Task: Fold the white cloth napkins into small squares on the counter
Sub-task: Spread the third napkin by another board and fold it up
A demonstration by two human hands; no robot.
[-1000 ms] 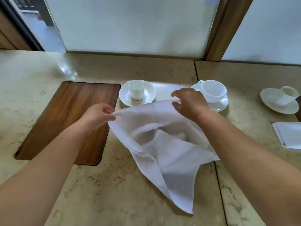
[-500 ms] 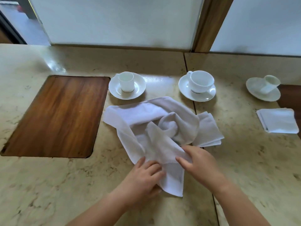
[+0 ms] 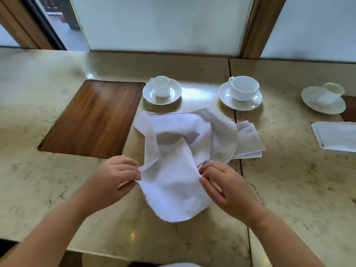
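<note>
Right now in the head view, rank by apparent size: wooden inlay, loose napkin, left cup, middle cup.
1. wooden inlay
2. loose napkin, close to it and nearer the camera, so unsure
3. middle cup
4. left cup

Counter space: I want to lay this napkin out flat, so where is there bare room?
Bare counter lies right of the right hand, below the folded napkin. More lies left of the wooden inlay. Crowded: the loose napkin overlaps a folded stack, with the cups' saucers just behind.
</note>
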